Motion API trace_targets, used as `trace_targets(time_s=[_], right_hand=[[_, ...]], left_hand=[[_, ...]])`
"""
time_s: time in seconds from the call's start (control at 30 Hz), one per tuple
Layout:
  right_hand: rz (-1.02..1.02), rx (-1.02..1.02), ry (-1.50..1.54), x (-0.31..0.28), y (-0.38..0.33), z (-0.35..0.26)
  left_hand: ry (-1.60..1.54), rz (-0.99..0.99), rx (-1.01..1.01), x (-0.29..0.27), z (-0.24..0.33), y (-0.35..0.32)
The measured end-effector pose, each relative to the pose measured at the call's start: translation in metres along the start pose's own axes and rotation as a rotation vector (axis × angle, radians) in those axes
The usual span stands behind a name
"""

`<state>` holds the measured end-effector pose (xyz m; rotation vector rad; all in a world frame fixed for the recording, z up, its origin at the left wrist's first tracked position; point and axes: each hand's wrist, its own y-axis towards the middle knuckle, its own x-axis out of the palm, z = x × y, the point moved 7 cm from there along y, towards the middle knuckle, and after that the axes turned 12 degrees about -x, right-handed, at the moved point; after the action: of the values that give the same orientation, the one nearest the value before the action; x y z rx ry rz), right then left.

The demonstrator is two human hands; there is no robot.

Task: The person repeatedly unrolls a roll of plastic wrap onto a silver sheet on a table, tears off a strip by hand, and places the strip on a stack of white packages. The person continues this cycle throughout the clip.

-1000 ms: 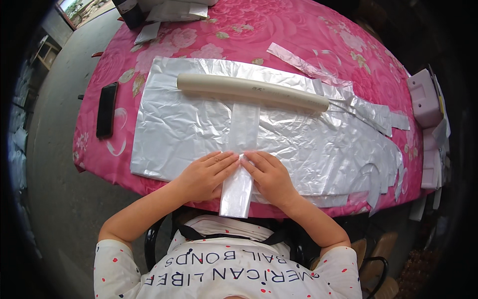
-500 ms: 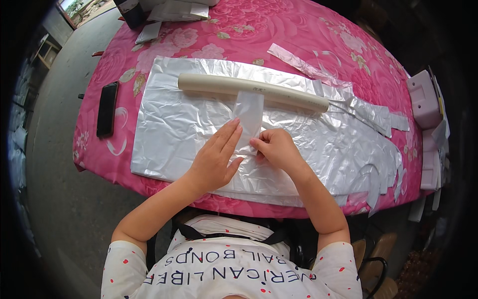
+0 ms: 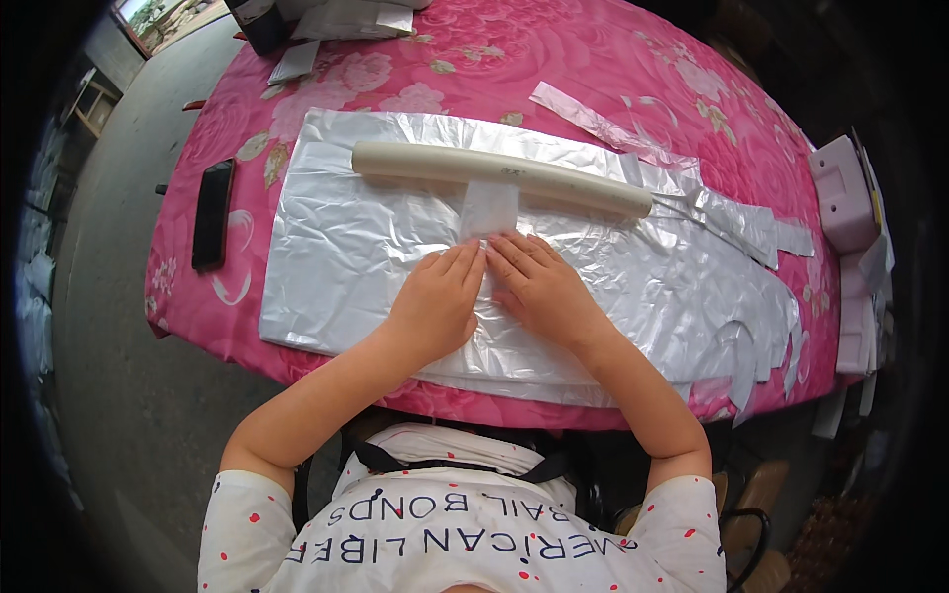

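Note:
A whitish translucent plastic piece [image 3: 490, 210] lies on a broad stack of silvery plastic film [image 3: 336, 237], its far end against a long beige tube [image 3: 425, 165]. Both my hands rest over its near part and hide how it lies there. My left hand [image 3: 432, 299] is laid flat with fingers stretched out, fingertips at the piece's left side. From the other side my right hand [image 3: 539, 289] presses down with extended fingers, its fingertips nearly meeting those of the left. Neither hand grips anything that I can see.
A pink floral cloth [image 3: 494, 59] covers the table. A black phone [image 3: 212, 215] lies at the left. Loose film strips [image 3: 613, 130] are scattered behind and right of the stack. A pale pink plastic container [image 3: 842, 198] stands at the right edge, a dark bottle [image 3: 259, 25] at the far left.
My right hand has let go of the pinched edge and flattened out beside the left. The fingertips have come together, and less of the whitish piece shows.

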<state>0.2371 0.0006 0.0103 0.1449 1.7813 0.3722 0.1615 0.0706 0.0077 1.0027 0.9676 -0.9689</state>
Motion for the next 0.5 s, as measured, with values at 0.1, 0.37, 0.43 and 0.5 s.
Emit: trace_targets(time_s=[0.1,0.37,0.43,0.5], right_hand=[[0.010,0.014,0.132,-0.006,0.000,0.011],[0.208,-0.087,0.108,-0.011,-0.017,-0.021],[0.187,-0.083,0.177,-0.010,-0.023,-0.030],[0.193,-0.041,0.224,-0.010,-0.027,-0.029]], left_hand=[[0.084,0.061,0.091,0.003,-0.002,0.007],[-0.153,0.099,0.335,-0.021,0.014,-0.036],[-0.230,0.013,0.300,-0.024,0.012,-0.042],[-0.267,-0.029,0.230,-0.019,0.005,-0.040]])
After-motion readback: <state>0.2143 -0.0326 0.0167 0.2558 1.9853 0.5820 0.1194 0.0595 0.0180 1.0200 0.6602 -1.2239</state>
